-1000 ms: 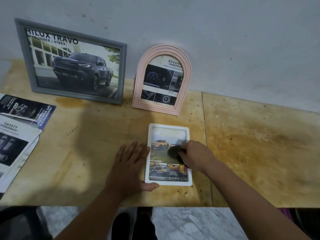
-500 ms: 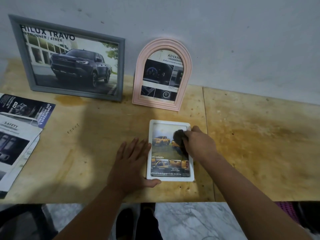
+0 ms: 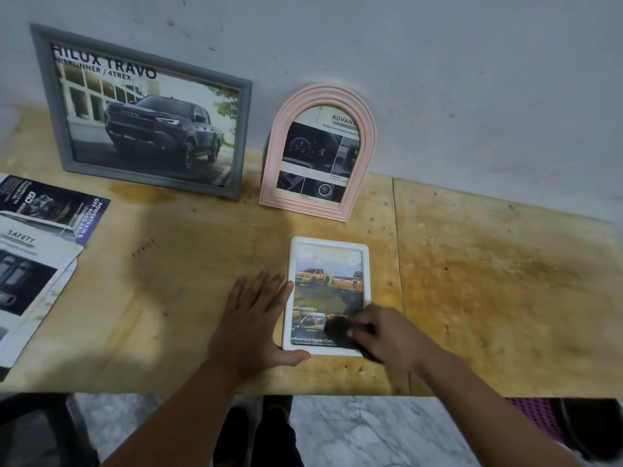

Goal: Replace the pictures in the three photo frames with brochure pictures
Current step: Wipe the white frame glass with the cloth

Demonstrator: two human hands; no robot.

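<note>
White frame [image 3: 328, 244] lies flat — left hand [image 3: 251, 326] beside, right hand [image 3: 387, 335] atop.

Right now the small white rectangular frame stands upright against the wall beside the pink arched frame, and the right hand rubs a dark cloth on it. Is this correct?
Not quite. In the head view the small white rectangular frame lies flat on the wooden table, in front of the pink arched frame. The right hand does press a dark cloth on it.

Bare forearms, no sleeves (dark trousers [image 3: 269, 443] below).
</note>
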